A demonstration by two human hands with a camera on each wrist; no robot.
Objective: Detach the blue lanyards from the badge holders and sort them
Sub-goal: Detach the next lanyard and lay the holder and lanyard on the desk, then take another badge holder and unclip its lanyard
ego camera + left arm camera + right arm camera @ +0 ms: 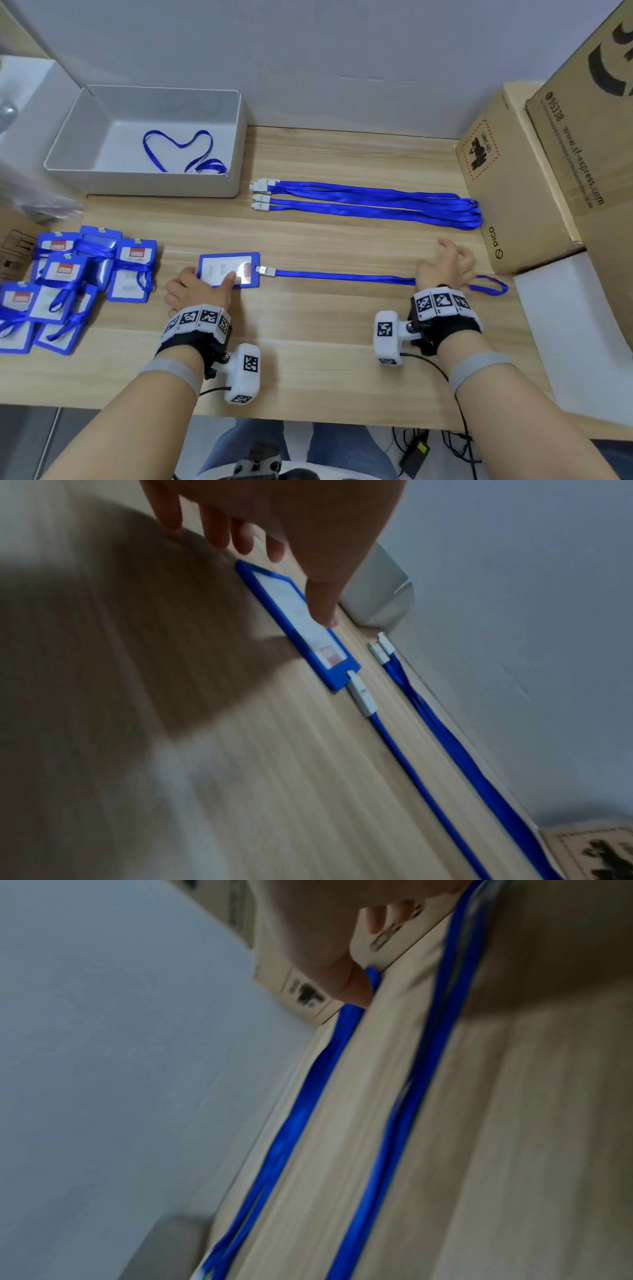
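A blue badge holder (229,269) lies flat on the wooden table, its white clip (265,271) joined to a blue lanyard (342,277) stretched out to the right. My left hand (202,284) is at the holder's left end, and its thumb presses down on the card face (310,642). My right hand (448,260) is over the lanyard near its far loop with fingers spread and relaxed, and the strap (394,1145) runs under the palm. Several detached lanyards (370,202) lie side by side behind, clips to the left.
A grey box (68,171) at the back left holds one loose lanyard (178,150). A pile of badge holders (68,281) wrapped in their lanyards sits at the left. Cardboard boxes (520,192) stand at the right, close to my right hand.
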